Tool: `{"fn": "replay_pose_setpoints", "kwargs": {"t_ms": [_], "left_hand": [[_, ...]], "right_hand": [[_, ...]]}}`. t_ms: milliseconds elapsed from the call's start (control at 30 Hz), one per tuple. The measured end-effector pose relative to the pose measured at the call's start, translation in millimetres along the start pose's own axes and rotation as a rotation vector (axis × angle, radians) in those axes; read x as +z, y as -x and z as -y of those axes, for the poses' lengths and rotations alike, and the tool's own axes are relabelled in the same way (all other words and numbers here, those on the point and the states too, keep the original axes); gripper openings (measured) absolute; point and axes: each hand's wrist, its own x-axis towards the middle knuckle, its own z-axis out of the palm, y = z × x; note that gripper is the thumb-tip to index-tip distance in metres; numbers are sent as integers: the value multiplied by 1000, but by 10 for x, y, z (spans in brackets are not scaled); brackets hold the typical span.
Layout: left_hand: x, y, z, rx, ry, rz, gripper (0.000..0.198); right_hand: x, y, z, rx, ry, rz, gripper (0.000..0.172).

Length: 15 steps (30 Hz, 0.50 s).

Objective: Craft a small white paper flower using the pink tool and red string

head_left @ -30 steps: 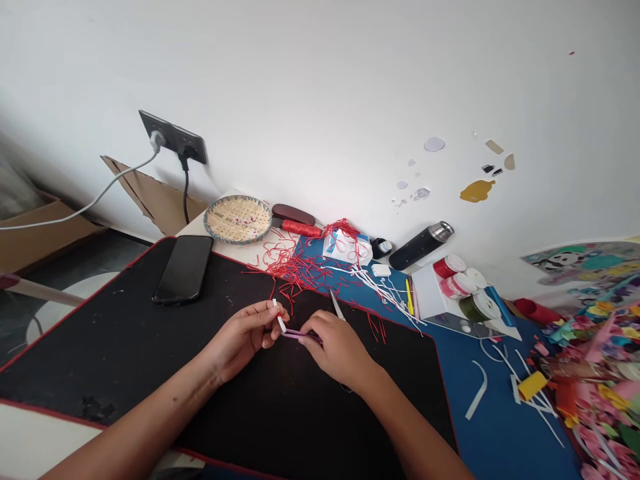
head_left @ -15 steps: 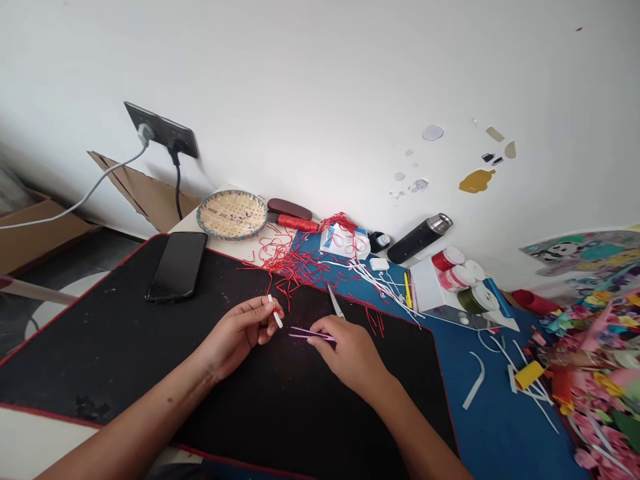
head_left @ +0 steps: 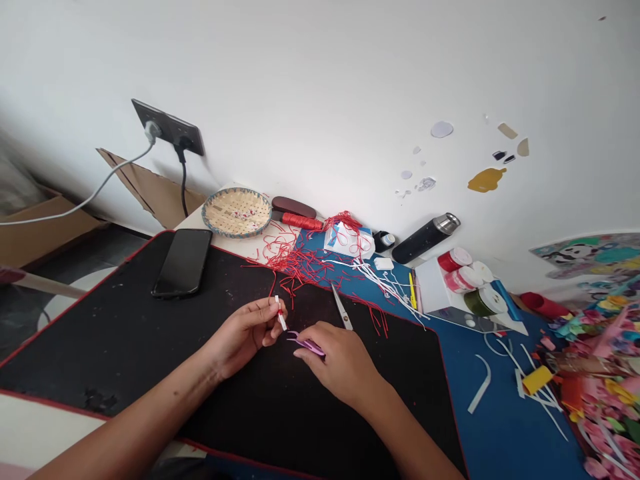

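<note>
My left hand (head_left: 247,332) pinches a small white strip with a red bit on it (head_left: 281,317), held upright above the black mat (head_left: 125,333). My right hand (head_left: 340,360) is closed on purple tweezers (head_left: 305,343), whose tips point left and reach the lower end of the strip. Both hands hover over the middle of the mat. Steel scissors (head_left: 342,308) lie just beyond my right hand.
A black phone (head_left: 183,261) lies at the mat's far left. A woven basket (head_left: 238,212), red thread scraps (head_left: 295,260), a dark flask (head_left: 425,239), tape rolls (head_left: 467,280) and white strips sit behind. Colourful paper flowers (head_left: 600,373) pile at the right on the blue mat (head_left: 500,427).
My right hand pulled the tweezers away from the strip, then brought them back so the tips meet it again. My left hand stayed nearly still.
</note>
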Motion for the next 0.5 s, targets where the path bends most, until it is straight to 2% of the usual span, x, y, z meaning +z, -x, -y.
{"fn": "replay_pose_setpoints", "kwargs": {"t_ms": [167, 367, 500], "left_hand": [[-1, -6, 12, -29, 29, 12, 32], [7, -2, 22, -49, 38, 25, 32], [8, -3, 23, -44, 45, 19, 31]], "right_hand": [[77, -48, 24, -6, -98, -30, 11], [214, -43, -4, -48, -179, 2, 23], [233, -41, -26, -51, -161, -37, 12]]}}
